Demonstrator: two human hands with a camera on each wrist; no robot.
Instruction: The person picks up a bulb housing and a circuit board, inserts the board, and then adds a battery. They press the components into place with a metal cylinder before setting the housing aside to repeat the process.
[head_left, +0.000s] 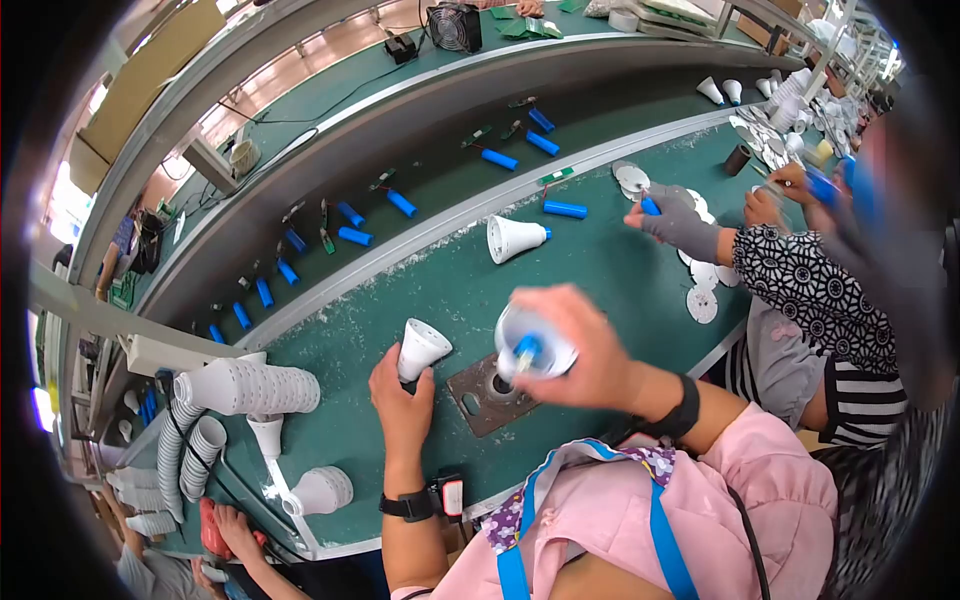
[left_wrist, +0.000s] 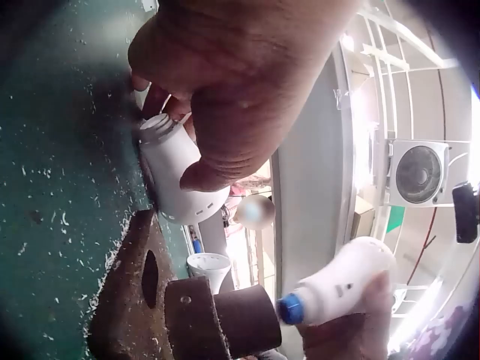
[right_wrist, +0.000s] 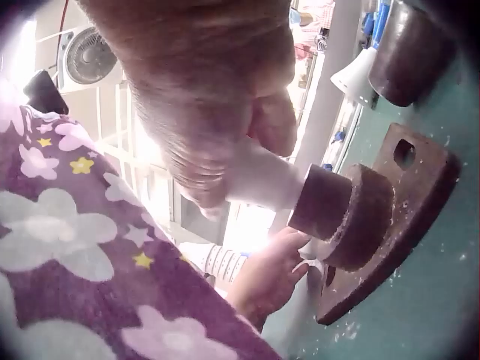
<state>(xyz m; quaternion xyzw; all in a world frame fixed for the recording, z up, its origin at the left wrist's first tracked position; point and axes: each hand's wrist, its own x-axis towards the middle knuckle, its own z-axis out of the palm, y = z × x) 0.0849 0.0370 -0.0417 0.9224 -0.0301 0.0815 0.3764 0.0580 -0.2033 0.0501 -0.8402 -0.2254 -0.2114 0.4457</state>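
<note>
My left hand (head_left: 402, 400) holds a white cone-shaped lamp housing (head_left: 424, 345) low over the green bench, thumb on one side and fingers near its narrow threaded neck (left_wrist: 156, 129). My right hand (head_left: 592, 350) grips a second white lamp housing (left_wrist: 349, 277), which looks blurred. A blue cap (left_wrist: 290, 308) shows at this one's narrow end, and blue shows inside its wide mouth in the head view. Between the hands lies a rusty metal plate fixture (head_left: 470, 405) with a short upright tube (right_wrist: 321, 199). The right-hand housing overlaps that tube in the right wrist view.
Another lamp housing (head_left: 515, 240) lies ahead on the bench. Blue cylindrical batteries (head_left: 401, 203) with green boards line the recessed channel behind. Stacked housings (head_left: 250, 388) stand at left. At right, a person's gloved hand (head_left: 685, 225) works near white discs (head_left: 702, 304).
</note>
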